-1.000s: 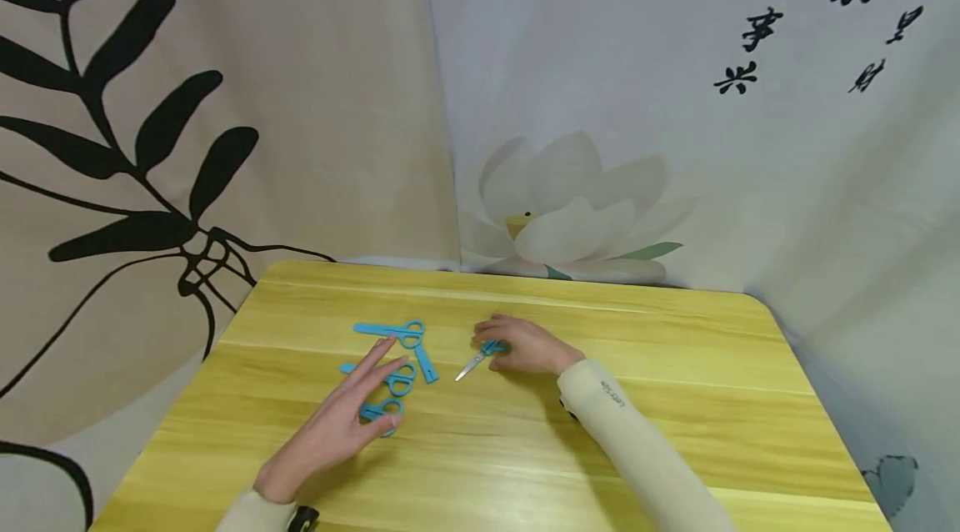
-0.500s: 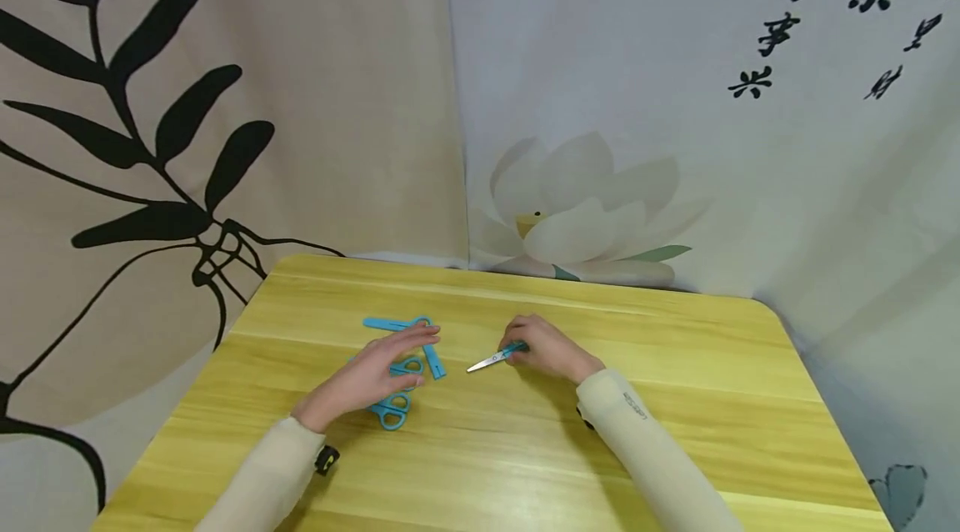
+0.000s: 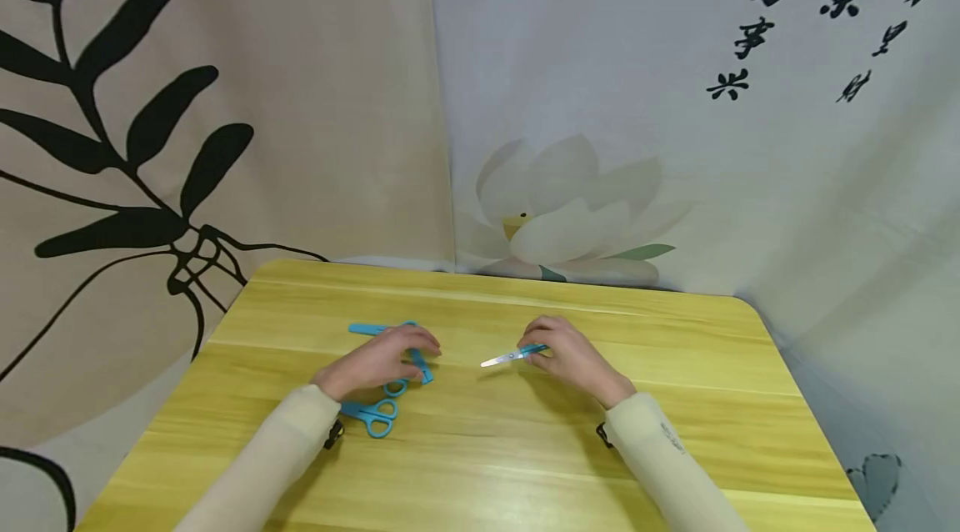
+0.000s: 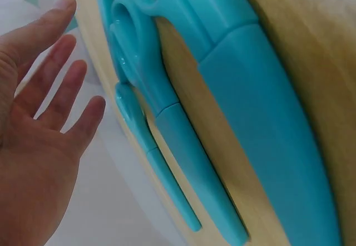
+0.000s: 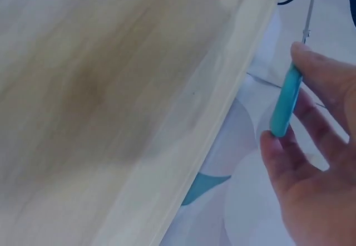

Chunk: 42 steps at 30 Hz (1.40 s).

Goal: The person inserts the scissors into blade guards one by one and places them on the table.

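Note:
My right hand (image 3: 573,357) pinches a pair of scissors (image 3: 513,357) by its blue handle (image 5: 287,98), the bare metal blades pointing left. In the head view my left hand (image 3: 382,361) hovers, fingers loosely bent, at the loose blue blade cover (image 3: 422,367). The left wrist view shows that hand's fingers (image 4: 67,90) spread with nothing between them. Three pairs of scissors in blue covers lie by the left hand: the nearest pair (image 3: 371,414), a middle pair (image 3: 395,388) mostly hidden under the hand, and the farthest pair (image 3: 367,329), partly covered by it.
Everything lies on a yellow wooden table (image 3: 585,449). Behind its far edge hangs a pale curtain (image 3: 360,98) with a leaf print, beside a white one (image 3: 637,57) with a lotus and characters. Each wrist carries a black strap.
My right hand has moved right with the scissors, whose blades have turned more level. My left hand has shifted right and away from me, over the covered scissors to the loose cover.

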{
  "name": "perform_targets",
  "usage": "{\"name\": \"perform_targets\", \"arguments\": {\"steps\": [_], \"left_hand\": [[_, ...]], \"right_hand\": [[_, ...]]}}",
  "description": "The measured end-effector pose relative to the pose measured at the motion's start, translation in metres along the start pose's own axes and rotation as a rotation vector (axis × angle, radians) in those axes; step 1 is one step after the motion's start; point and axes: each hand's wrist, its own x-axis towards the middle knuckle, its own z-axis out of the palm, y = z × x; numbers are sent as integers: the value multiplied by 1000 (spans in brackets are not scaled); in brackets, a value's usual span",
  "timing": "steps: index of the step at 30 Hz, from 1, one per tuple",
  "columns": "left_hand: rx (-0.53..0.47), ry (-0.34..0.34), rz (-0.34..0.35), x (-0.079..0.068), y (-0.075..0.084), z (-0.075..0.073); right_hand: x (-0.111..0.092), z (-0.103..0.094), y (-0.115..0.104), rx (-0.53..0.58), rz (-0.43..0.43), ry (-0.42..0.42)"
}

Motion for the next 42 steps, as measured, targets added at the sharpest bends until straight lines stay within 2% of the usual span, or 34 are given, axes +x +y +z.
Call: {"name": "perform_targets", "arguments": {"steps": [4,9,12,17,26,30,37,42], "left_hand": [[40,-45,11,4,-2,0],[79,-78,26,6,-6,0],[100,-76,28,7,-8,1],[141,-49,81,12,-7,4],[234,-28,154,35,7,19],[163,-56,136,42,14,24],[-3,-130,29,40,16,24],[-64,-145,31,39,13,23]], "right_hand": [[-7,-5,-1,-8,13,51],[-13,-12,0,36,46,89],[-14,-14,1,54,58,97],[-17,-13,4,34,65,107],[-25,-11,10,72,91,139],[-28,-12,12,95,113,142],[-32,-16,15,126,138,165],[-34,-19,16,138,171,147]]}}
